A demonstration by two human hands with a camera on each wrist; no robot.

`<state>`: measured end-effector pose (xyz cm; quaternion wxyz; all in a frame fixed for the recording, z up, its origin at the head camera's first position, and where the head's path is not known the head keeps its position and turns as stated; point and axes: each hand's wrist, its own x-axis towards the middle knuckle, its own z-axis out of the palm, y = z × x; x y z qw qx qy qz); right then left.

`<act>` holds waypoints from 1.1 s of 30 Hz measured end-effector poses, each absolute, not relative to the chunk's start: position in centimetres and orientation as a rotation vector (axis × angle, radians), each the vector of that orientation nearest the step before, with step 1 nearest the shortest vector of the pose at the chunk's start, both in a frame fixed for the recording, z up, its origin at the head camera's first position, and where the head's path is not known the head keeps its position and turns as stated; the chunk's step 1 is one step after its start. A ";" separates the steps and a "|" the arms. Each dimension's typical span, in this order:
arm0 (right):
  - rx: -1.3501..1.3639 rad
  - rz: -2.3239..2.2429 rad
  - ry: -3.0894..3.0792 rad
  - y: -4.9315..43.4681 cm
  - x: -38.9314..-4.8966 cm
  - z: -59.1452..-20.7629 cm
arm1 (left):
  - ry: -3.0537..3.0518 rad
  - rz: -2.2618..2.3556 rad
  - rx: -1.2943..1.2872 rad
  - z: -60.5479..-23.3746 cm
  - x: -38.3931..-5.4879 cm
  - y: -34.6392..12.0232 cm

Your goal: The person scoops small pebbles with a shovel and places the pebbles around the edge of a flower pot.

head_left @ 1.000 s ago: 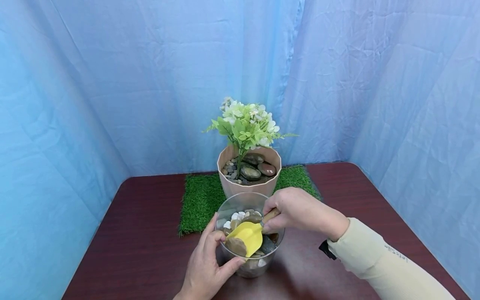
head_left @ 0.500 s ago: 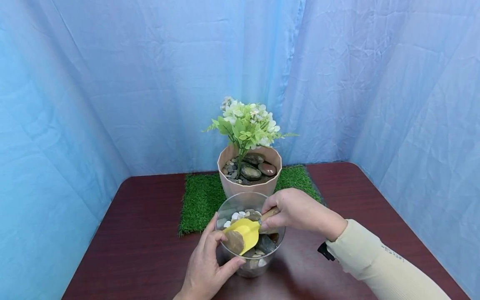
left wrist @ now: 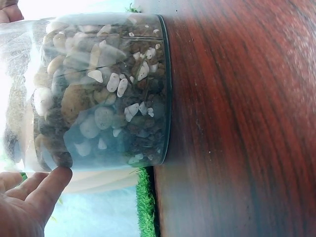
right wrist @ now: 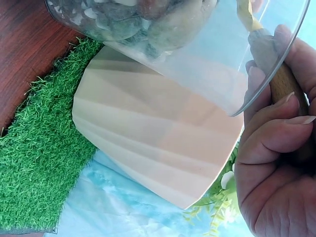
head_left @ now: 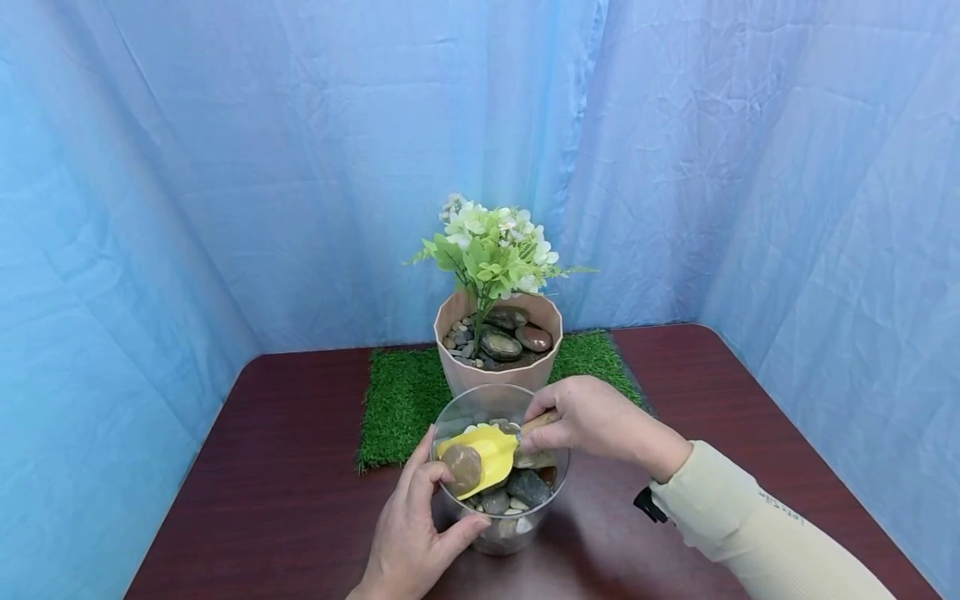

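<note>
In the head view, my left hand [head_left: 412, 525] holds a clear cylindrical container [head_left: 506, 533] at its left side, thumb and fingertips at the rim. My right hand [head_left: 588, 425] grips a small yellow garden trowel [head_left: 493, 450] by its wooden handle [right wrist: 276, 69]. The blade is tilted inside the container, and a round brown stone [head_left: 461, 468] lies on it near the left wall. Dark stones [head_left: 528, 487] and white pebbles show beneath. Through the wall in the left wrist view, mixed pebbles [left wrist: 103, 118] fill the lower part. The trowel's blade is mostly hidden in the right wrist view.
Right behind the container stands a pale pink pot [head_left: 498, 382] holding stones and a leafy plant with white flowers [head_left: 498, 246]. It rests on a green turf mat [head_left: 401, 408] on the dark red wooden table [head_left: 285, 483]. Blue curtains [head_left: 337, 167] surround the table.
The trowel blade has shifted up and left inside the container, carrying the brown stone toward the left wall. More dark stones show below it. My left hand has stayed in place.
</note>
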<state>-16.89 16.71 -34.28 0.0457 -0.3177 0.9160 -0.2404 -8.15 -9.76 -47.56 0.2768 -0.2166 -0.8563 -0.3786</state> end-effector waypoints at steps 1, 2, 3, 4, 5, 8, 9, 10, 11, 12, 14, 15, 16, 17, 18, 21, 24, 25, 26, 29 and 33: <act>-0.962 -0.742 2.798 16.7 -16.9 -34.3 | -2.301 -1.017 -0.581 -47.6 -8.1 -9.8; -0.957 -0.749 2.799 16.8 -16.9 -34.4 | -2.301 -1.020 -0.582 -47.6 -8.1 -9.8; -0.957 -0.758 2.798 16.8 -16.9 -34.4 | -2.301 -1.019 -0.581 -47.6 -8.1 -9.7; -0.956 -0.766 2.801 16.8 -17.0 -34.4 | -2.301 -1.018 -0.580 -47.6 -8.1 -9.7; -0.953 -0.774 2.802 16.9 -17.0 -34.5 | -2.300 -1.015 -0.580 -47.6 -8.1 -9.7; -0.926 -0.796 2.799 17.0 -17.0 -34.5 | -2.288 -1.006 -0.580 -47.6 -8.1 -9.7; -0.914 -0.806 2.795 17.1 -17.1 -34.6 | -2.285 -1.005 -0.581 -47.6 -8.1 -9.7; -0.899 -0.812 2.793 17.1 -17.1 -34.6 | -2.280 -1.006 -0.583 -47.6 -8.1 -9.7; -0.880 -0.820 2.789 17.2 -17.1 -34.5 | -2.277 -1.008 -0.585 -47.6 -8.1 -9.7; -0.861 -0.828 2.785 17.2 -17.1 -34.5 | -2.277 -1.012 -0.586 -47.6 -8.1 -9.7; -0.834 -0.849 2.776 17.4 -17.1 -34.5 | -2.280 -1.021 -0.588 -47.6 -8.1 -9.7; -0.823 -0.863 2.772 17.5 -17.1 -34.4 | -2.283 -1.025 -0.589 -47.5 -8.2 -9.7; -0.813 -0.871 2.771 17.5 -17.2 -34.4 | -2.287 -1.029 -0.590 -47.5 -8.1 -9.7; -0.802 -0.881 2.767 17.6 -17.2 -34.4 | -2.291 -1.031 -0.589 -47.5 -8.1 -9.7; -0.794 -0.890 2.764 17.7 -17.2 -34.3 | -2.294 -1.035 -0.590 -47.4 -8.2 -9.7; -0.779 -0.910 2.758 18.0 -17.2 -34.1 | -2.304 -1.042 -0.586 -47.4 -8.1 -9.7; -0.768 -0.923 2.753 18.3 -17.2 -33.8 | -2.312 -1.046 -0.582 -47.4 -8.1 -9.7; -0.763 -0.924 2.753 18.4 -17.2 -33.7 | -2.316 -1.045 -0.579 -47.4 -8.0 -9.7; -0.757 -0.926 2.752 18.5 -17.2 -33.6 | -2.318 -1.047 -0.578 -47.3 -8.0 -9.7; -0.748 -0.922 2.759 18.8 -17.2 -33.3 | -2.313 -1.048 -0.579 -47.3 -8.0 -9.7; -0.747 -0.922 2.777 19.3 -17.3 -32.8 | -2.288 -1.056 -0.593 -47.4 -8.0 -9.8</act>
